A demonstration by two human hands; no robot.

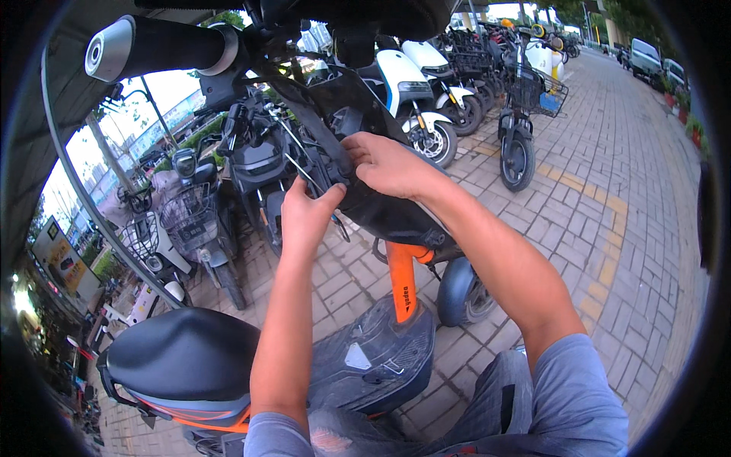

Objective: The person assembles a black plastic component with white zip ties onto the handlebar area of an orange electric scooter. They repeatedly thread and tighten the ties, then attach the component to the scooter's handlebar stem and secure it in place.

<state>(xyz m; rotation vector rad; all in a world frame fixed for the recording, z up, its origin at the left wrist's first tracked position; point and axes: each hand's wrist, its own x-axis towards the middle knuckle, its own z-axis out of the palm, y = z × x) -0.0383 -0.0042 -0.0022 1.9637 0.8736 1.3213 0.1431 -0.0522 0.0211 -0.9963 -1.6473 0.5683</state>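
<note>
An orange and black electric scooter stands in front of me, its orange stem [401, 280] rising to a loose-looking black plastic panel [392, 217] below the handlebar. My right hand [388, 166] has its fingers curled at the upper part of this panel. Lower and to the left, my left hand [304, 217] has thumb and forefinger bent around a dark part at the panel's left side; what lies between them is hidden. A thin pale rod or cable [295, 165] sticks up by the left fingertips. Dark wires [343, 227] hang just below.
The handlebar grip [156, 49] juts out at upper left. Below are the black seat [183, 354] and footboard [358, 350]. Parked scooters stand ahead, including a white one [403, 76] and one with a basket [525, 95]. Paving bricks [601, 167] stretch to the right.
</note>
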